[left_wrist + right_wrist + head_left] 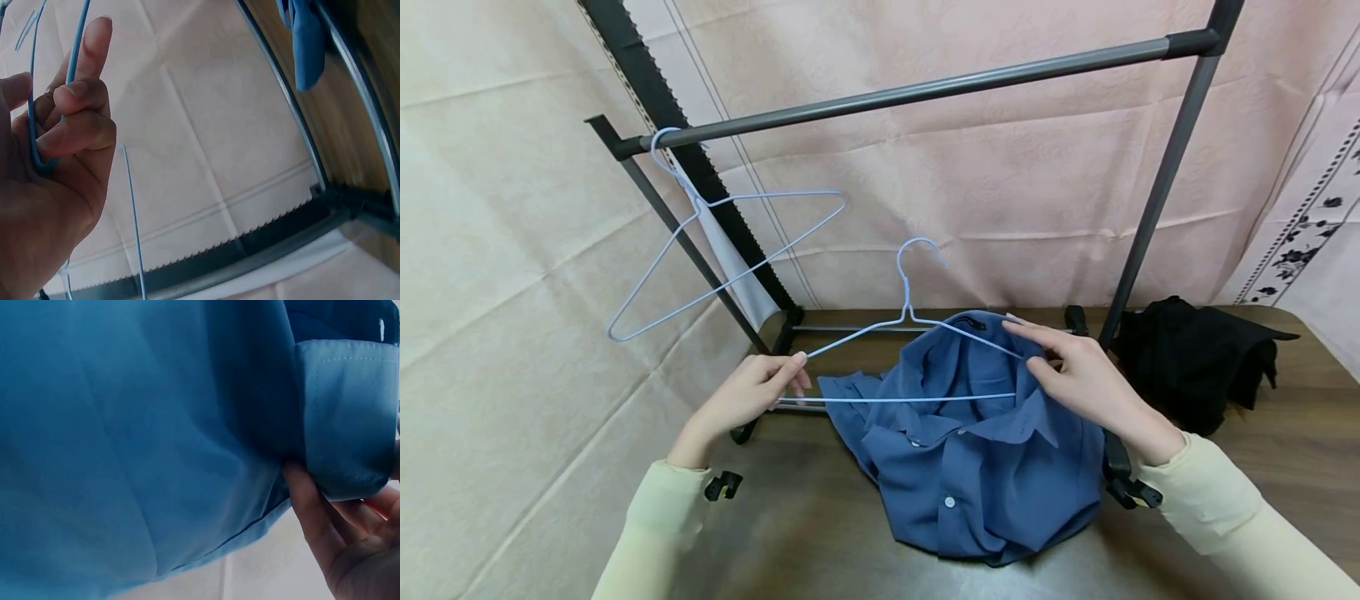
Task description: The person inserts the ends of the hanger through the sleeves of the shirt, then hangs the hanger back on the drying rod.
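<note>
A light-blue wire hanger [907,292] is held up in front, its hook pointing upward. My left hand [756,387] grips its left corner; in the left wrist view the fingers [78,134] curl round the blue wire. The hanger's right end goes into the neck opening of a blue button-up shirt [951,475], and its right tip is hidden in the cloth. With my right hand [1086,375] I pinch the shirt by the collar on its right side. The right wrist view shows the collar [350,419] between thumb and fingers. The shirt's body hangs bunched below.
A grey metal clothes rack [917,93] stands across the back, with a second light-blue hanger [730,287] hooked at its left end. Black cloth [1195,358] lies heaped on the wooden surface [1262,467] at right. Pale fabric [1000,183] covers the walls behind.
</note>
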Demonstrator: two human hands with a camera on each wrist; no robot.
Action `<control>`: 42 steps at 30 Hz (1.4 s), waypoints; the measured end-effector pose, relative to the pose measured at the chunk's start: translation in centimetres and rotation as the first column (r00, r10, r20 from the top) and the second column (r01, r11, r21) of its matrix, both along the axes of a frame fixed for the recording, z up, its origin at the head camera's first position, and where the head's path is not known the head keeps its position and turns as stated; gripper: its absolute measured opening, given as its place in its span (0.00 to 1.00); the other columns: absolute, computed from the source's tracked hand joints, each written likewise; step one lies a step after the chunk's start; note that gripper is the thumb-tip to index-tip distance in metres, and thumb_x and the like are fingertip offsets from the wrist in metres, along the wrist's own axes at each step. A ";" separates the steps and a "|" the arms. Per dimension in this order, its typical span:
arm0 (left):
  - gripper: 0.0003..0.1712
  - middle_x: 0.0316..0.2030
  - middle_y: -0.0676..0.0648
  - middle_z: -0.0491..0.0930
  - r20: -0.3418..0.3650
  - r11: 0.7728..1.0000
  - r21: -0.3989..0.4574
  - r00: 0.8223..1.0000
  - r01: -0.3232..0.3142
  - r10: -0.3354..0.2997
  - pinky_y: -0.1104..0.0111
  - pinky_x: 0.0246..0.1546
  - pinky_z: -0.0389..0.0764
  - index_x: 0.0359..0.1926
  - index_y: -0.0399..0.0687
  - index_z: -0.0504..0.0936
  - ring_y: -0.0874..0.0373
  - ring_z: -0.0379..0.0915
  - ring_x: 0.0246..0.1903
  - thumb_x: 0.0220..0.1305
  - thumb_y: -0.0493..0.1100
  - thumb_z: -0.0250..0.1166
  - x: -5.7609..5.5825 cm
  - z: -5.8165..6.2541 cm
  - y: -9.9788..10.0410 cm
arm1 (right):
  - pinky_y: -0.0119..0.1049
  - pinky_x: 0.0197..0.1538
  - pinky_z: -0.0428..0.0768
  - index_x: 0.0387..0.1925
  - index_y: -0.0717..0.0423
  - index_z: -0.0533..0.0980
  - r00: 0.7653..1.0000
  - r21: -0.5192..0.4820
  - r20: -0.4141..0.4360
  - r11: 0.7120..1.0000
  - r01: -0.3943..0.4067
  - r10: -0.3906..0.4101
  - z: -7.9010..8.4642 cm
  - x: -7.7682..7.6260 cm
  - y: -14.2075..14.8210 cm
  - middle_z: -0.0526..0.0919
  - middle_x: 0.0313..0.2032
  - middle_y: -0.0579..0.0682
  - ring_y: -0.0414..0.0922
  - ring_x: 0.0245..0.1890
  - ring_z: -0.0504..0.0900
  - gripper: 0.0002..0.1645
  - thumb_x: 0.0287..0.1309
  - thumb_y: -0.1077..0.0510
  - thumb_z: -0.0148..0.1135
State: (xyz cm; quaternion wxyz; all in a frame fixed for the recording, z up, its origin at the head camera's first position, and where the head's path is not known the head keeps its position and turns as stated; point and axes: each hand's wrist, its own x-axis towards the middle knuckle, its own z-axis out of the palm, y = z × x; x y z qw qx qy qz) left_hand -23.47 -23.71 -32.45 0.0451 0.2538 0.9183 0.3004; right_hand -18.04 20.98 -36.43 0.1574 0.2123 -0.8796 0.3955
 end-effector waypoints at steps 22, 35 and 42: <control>0.28 0.22 0.59 0.81 -0.097 0.996 0.053 0.994 0.065 -0.060 0.67 0.16 0.64 0.28 0.59 0.80 0.60 0.61 0.13 0.80 0.61 0.44 -0.4 -3.2 5.0 | 0.31 0.17 0.66 0.65 0.50 0.76 0.987 -0.015 -0.160 1.000 -0.013 0.011 1.0 0.0 -2.4 0.75 0.66 0.50 0.34 0.10 0.58 0.30 0.62 0.70 0.56; 0.27 0.18 0.59 0.79 -0.189 0.980 0.196 0.982 0.042 -0.005 0.68 0.15 0.64 0.24 0.54 0.79 0.59 0.65 0.13 0.81 0.54 0.47 0.7 -3.8 6.7 | 0.33 0.21 0.66 0.59 0.58 0.72 0.975 -0.059 -0.219 0.998 0.030 -0.043 2.6 -0.4 -5.3 0.81 0.58 0.55 0.37 0.14 0.62 0.23 0.62 0.69 0.57; 0.25 0.17 0.56 0.79 -0.226 0.945 0.320 0.974 0.068 0.006 0.69 0.16 0.68 0.23 0.47 0.81 0.56 0.73 0.15 0.80 0.45 0.51 1.0 -4.5 6.7 | 0.34 0.25 0.68 0.62 0.57 0.71 0.975 -0.054 -0.221 0.998 0.013 -0.024 3.1 -0.5 -5.9 0.81 0.56 0.55 0.39 0.19 0.66 0.24 0.66 0.65 0.60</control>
